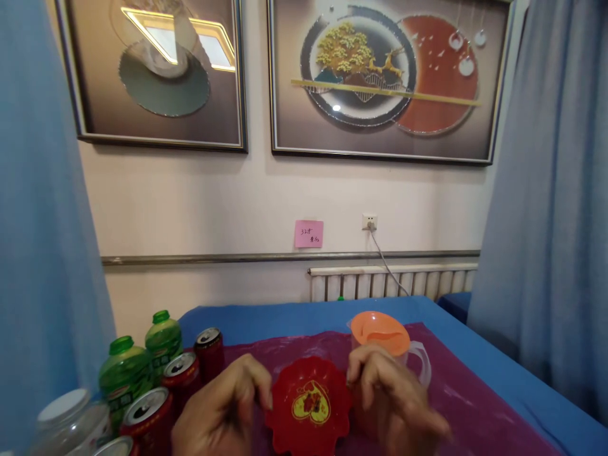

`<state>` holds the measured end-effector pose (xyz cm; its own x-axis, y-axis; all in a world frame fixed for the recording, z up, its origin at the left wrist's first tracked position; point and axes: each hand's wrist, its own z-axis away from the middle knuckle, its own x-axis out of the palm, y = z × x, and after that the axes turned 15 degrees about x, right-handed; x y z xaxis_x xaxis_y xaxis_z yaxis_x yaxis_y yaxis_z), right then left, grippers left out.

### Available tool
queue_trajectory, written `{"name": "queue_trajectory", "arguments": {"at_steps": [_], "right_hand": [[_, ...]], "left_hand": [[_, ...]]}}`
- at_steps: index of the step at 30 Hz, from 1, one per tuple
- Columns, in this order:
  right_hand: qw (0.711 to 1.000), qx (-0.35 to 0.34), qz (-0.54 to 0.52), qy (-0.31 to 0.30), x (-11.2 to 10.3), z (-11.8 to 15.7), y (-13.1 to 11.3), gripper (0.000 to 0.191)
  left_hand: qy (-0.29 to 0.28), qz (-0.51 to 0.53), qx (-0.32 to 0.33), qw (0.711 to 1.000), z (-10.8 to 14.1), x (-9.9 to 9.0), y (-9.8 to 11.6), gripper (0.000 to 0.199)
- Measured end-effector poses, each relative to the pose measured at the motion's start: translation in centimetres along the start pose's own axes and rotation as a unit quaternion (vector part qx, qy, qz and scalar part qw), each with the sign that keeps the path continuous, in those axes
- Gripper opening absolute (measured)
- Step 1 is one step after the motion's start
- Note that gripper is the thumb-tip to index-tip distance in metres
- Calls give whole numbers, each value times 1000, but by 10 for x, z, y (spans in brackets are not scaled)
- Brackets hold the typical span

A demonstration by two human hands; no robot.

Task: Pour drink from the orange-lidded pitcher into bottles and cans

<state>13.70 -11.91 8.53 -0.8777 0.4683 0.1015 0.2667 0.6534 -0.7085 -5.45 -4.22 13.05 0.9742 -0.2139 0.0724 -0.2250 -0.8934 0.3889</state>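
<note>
A red dish with a scalloped rim [308,380] is in front of me, a yellow heart-shaped print on its base. My left hand [225,402] is at the dish's left rim, fingers curled and closed on the edge. On the opposite rim, my right hand [392,396] has bent fingers closed at the edge; its lower part is blurred. Just behind the right hand stands a clear pitcher with an orange lid [379,332], its handle to the right. To the left of my left hand are several dark red drink cans [183,380].
Green-capped bottles [126,373] and a white-lidded clear jar [66,408] stand at left. A purple sheet [465,386] covers part of the blue table [513,380]. Blue curtains [541,221] hang on both sides. Behind are a radiator [403,278] and a plugged-in cord [384,259].
</note>
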Motion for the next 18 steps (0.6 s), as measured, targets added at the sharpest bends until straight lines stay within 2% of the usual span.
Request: {"name": "queue_trajectory", "arguments": {"at_steps": [3, 6, 9, 12, 18], "right_hand": [[989, 137, -49, -13, 13, -4, 19, 77], [960, 269, -74, -12, 24, -10, 33, 78], [937, 343, -56, 19, 26, -15, 45, 79], [927, 368, -62, 31, 24, -17, 54, 80], [924, 370, -95, 20, 23, -18, 57, 80]], "left_hand": [[-13, -4, -115, 993, -12, 14, -10, 83], [-3, 18, -251, 968, -15, 20, -36, 82], [9, 22, -343, 939, -13, 22, -63, 80], [13, 37, -347, 937, -10, 22, -72, 80], [2, 56, -331, 942, -8, 23, -61, 80]]}}
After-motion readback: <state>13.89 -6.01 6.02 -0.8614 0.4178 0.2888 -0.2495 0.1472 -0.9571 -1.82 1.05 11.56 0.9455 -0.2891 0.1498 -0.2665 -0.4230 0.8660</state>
